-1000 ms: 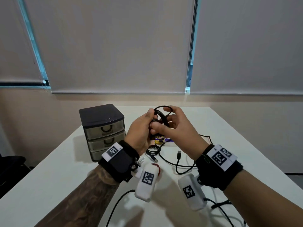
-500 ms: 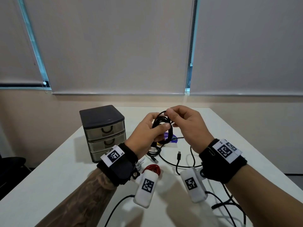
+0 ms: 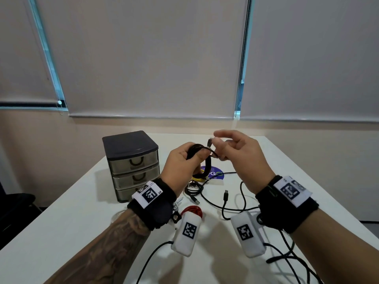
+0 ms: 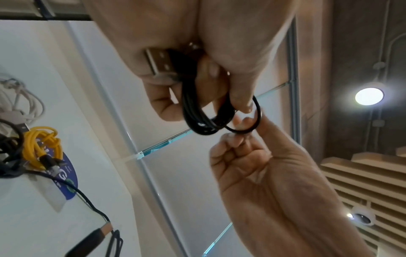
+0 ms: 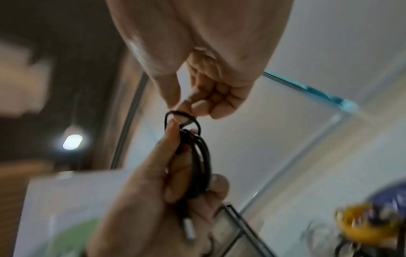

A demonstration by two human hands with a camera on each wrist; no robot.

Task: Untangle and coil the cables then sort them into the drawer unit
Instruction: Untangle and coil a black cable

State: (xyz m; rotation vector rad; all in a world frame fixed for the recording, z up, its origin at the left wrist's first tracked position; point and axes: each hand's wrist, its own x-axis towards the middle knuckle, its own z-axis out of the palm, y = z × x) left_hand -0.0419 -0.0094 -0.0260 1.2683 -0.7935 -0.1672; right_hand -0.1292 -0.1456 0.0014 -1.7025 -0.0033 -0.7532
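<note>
My left hand point(image 3: 185, 160) holds a coiled black cable point(image 3: 207, 163) up above the table, fingers curled round the loops; its USB plug point(image 4: 161, 65) lies against the palm. My right hand point(image 3: 229, 148) pinches the cable's other end, a small plug point(image 3: 209, 142), just above the coil, with the last loop point(image 4: 256, 120) round its fingertips. The grey three-drawer unit point(image 3: 133, 167) stands at the left, all drawers closed. On the table lie a yellow cable point(image 3: 198, 178), a red coil point(image 3: 193, 211) and loose black cables point(image 3: 225, 201).
A blue round sticker point(image 3: 215, 174) lies on the white table point(image 3: 61, 232) beyond the cables. White tangled cable point(image 4: 19, 102) lies near the yellow one. More black cable trails off the near right edge point(image 3: 291, 257). A dark chair point(image 3: 14, 203) stands at far left.
My right hand has lifted off the coil and moved right, drawing the cable's free end up; the left hand has tilted the coil and kept its hold.
</note>
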